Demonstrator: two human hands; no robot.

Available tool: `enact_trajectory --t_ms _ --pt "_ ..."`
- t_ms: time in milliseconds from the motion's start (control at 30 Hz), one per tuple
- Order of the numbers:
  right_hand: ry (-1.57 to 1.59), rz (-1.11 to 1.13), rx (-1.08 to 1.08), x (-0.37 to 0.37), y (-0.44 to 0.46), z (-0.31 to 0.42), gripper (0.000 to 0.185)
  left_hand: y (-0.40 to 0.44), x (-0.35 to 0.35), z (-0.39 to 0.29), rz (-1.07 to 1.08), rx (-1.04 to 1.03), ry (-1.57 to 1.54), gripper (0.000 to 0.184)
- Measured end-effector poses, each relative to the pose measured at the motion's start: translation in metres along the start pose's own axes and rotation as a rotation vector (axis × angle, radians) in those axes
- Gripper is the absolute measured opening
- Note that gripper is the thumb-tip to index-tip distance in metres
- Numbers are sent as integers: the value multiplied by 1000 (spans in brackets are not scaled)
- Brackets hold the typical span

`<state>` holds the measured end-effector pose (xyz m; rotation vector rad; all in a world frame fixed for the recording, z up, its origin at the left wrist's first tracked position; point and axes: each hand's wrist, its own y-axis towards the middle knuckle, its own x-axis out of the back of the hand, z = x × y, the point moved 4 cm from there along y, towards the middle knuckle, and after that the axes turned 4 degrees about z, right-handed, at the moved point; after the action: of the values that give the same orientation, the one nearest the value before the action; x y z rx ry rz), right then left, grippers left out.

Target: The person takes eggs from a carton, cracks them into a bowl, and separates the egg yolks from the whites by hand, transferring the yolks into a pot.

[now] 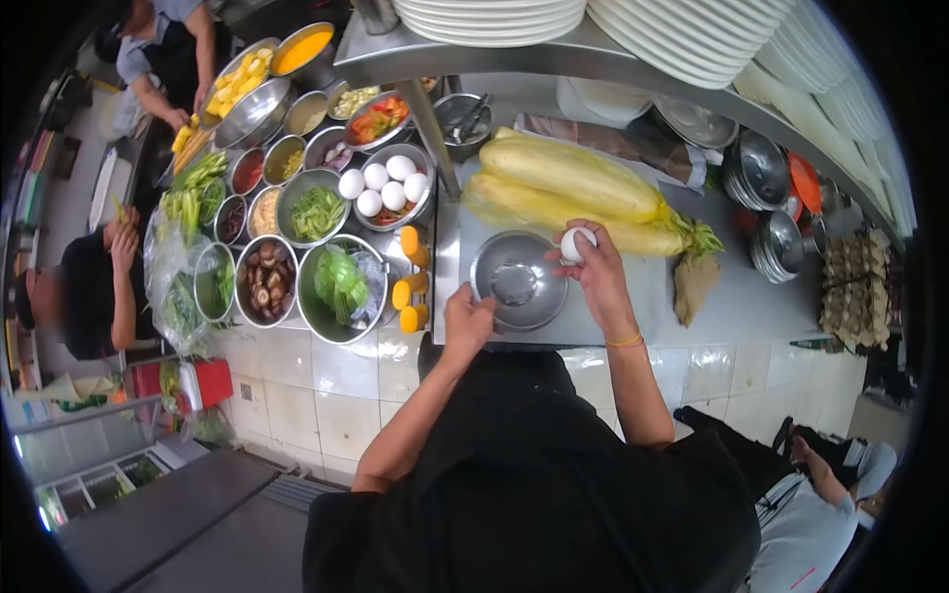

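A white egg (577, 245) is held up in the fingers of my right hand (602, 278), just over the right rim of a steel mixing bowl (548, 309). My left hand (467, 322) is closed at the bowl's left rim and appears to grip it. The bowl stands on the steel counter close to its front edge; its inside looks shiny, and I cannot make out what lies in it. Several more white eggs (376, 176) rest in a metal bowl to the left. Behind my right hand lie large pale yellow-green vegetables in clear wrap (568, 178).
Bowls of mushrooms (267, 284) and leafy greens (341, 280) crowd the left, beside yellow-capped bottles (410, 290). A shelf with stacked plates (494, 20) overhangs the back. Egg trays (855, 287) and steel bowls (778, 247) stand right. Other people (94, 287) are on both sides.
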<state>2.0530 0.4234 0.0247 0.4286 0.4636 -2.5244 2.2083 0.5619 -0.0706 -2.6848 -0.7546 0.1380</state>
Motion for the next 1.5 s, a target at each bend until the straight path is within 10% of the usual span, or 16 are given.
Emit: enact_trajectory --t_ms 167,300,700,933,1133,1400,1500 --pt "-121 116 -57 -21 -7 -16 26 -15 5 -34 47 227 286 27" --pt "-194 221 -78 -49 -15 -35 26 -67 18 -95 -97 -208 646 45" --pt "-634 484 -19 -157 20 -8 36 -46 70 -121 -223 -476 -54 41" --pt "-1025 345 748 -217 135 -13 35 0 160 -132 -194 -338 -642 41" --pt "-1498 521 715 -267 180 -68 41 46 181 -173 -49 -356 -677 43" --pt "-1031 169 712 -221 125 -22 36 112 159 -194 35 -370 -649 40" --pt "-457 53 180 -166 93 -29 30 134 122 -185 30 -297 -539 38"
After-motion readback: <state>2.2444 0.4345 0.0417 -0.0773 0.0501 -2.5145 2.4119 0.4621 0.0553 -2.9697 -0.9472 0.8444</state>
